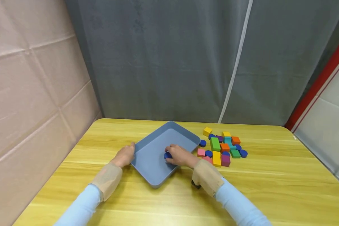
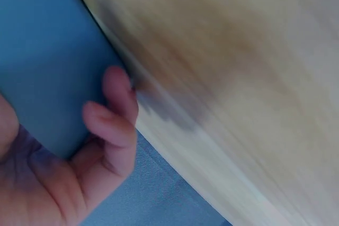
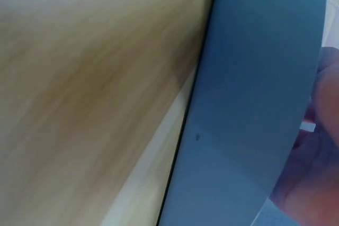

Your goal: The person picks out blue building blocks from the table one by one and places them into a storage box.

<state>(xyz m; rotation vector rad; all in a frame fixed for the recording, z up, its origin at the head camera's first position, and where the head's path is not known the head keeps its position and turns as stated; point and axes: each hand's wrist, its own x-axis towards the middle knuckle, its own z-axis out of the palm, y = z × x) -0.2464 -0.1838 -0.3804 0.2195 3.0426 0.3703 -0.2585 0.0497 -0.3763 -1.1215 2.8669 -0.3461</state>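
Note:
A blue-grey tray (image 1: 151,163) lies turned at an angle on the wooden table. My left hand (image 1: 124,156) grips its left rim; in the left wrist view, curled fingers (image 2: 108,130) press against the tray's outer wall (image 2: 47,41). Inside the tray area, my right hand (image 1: 180,156) pinches a round blue block (image 1: 167,155) between thumb and fingers. Whether that block touches the tray floor I cannot tell. The right wrist view mostly shows the tray's side wall (image 3: 249,88), which hides much of the right hand (image 3: 318,157) and the block.
Right of the tray lies a cluster of coloured blocks, among them a green block (image 1: 215,144), a yellow block (image 1: 216,158), a purple block (image 1: 225,160) and several blue round ones. One blue round block (image 1: 202,143) lies close to the tray's right corner. A grey curtain (image 1: 164,62) hangs behind the table.

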